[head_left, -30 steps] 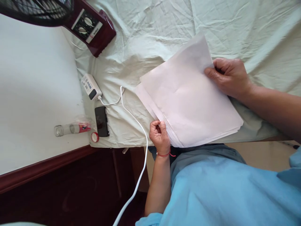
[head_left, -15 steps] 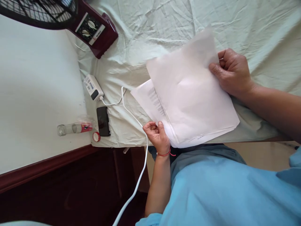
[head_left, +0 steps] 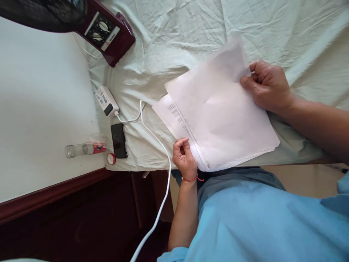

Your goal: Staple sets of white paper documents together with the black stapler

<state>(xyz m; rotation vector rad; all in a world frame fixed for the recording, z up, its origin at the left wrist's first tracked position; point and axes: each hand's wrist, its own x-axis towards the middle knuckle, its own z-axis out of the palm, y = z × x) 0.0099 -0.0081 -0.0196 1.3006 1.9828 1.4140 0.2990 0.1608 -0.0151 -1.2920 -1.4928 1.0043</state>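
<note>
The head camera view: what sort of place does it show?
Probably a room in a home, though a small office is possible: an electric fan, a phone and a wrinkled pale cloth suggest it.

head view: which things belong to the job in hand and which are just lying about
In hand:
- papers
- right hand, gripping them
- left hand, at their edge

Lying about, it seems:
- fan
- white box
- cable
- phone
- bottle
- red ring
</note>
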